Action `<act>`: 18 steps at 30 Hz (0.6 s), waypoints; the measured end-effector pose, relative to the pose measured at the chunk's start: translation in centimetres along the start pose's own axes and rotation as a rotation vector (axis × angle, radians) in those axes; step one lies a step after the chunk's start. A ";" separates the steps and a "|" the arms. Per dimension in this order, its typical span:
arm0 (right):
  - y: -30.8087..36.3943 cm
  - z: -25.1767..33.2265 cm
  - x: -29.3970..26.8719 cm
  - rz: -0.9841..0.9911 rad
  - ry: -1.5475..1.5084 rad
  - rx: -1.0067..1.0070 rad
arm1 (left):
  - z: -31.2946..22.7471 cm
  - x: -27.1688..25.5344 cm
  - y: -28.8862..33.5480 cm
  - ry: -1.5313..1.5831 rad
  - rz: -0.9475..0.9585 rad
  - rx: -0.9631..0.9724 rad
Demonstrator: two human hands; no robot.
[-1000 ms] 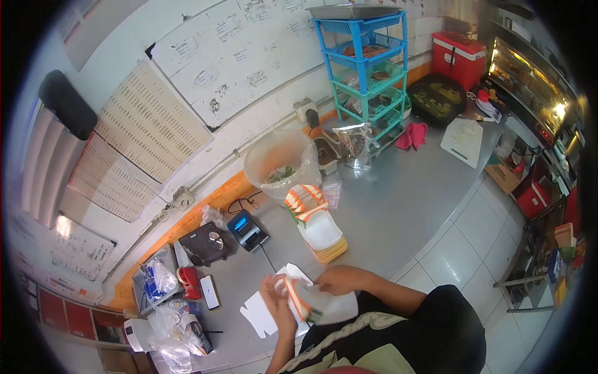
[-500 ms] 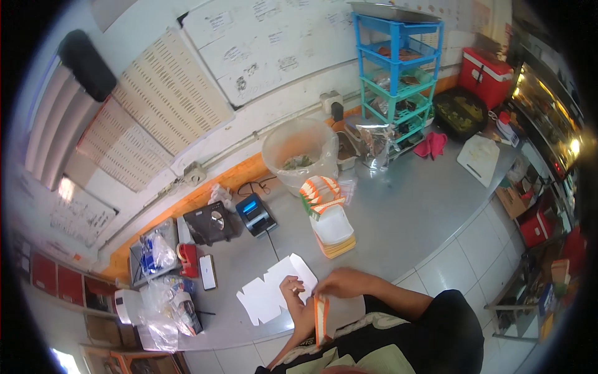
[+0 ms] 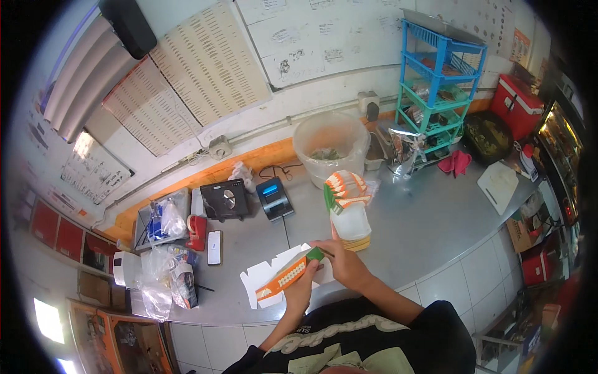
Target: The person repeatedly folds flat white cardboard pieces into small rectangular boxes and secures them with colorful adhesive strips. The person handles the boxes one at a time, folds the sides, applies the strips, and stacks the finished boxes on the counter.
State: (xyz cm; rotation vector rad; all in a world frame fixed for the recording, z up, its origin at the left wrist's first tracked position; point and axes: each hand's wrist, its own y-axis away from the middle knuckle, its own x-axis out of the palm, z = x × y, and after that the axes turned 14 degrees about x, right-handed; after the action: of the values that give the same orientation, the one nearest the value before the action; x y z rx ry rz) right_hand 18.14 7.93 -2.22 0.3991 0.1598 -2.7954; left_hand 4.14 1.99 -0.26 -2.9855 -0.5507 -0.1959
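Observation:
Above the front edge of the metal table, both hands hold a partly folded orange, white and green carton (image 3: pixel 283 278). My left hand (image 3: pixel 299 293) grips its side from below, thumb on the printed face. At the green end, my right hand (image 3: pixel 346 268) has its fingers closed on the carton's edge. Behind it lies a flat white carton blank (image 3: pixel 256 272) with cut flaps, partly covered by the held carton. Just beyond my right hand stands a stack of white cartons with yellow edges (image 3: pixel 352 223), with orange-and-green printed cartons (image 3: pixel 346 187) at its back.
Left on the table are a phone (image 3: pixel 214 247), red tape dispenser (image 3: pixel 197 232), plastic bags (image 3: pixel 156 280), black device (image 3: pixel 224 199) and small printer (image 3: pixel 274 198). A lined bin (image 3: pixel 330 146), tiered rack (image 3: pixel 439 87) and white cutting board (image 3: pixel 498 187) stand toward the back and right.
The held carton has come up from near my body to over the white blank, its printed side now showing. Both hands moved forward with it. The whole view has shifted.

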 end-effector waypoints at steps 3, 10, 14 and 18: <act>0.3 -0.2 -0.9 0.118 -0.098 0.037 | 1.6 -1.1 0.2 -0.050 -0.004 0.001; 0.9 -1.4 1.5 0.071 -0.267 0.022 | 6.5 -1.1 -0.2 -0.121 0.149 0.129; 0.9 0.3 -0.4 0.285 -0.460 0.220 | 6.2 -2.2 -0.5 -0.089 0.151 0.124; 1.5 0.3 -0.3 0.234 -0.019 0.232 | 4.0 -4.2 0.3 -0.135 0.158 0.127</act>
State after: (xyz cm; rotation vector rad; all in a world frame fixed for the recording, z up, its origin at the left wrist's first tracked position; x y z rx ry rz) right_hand 18.79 6.60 -1.96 0.4157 -0.2051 -2.5913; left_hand 0.80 0.75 -4.82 -2.9147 -0.3238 0.0522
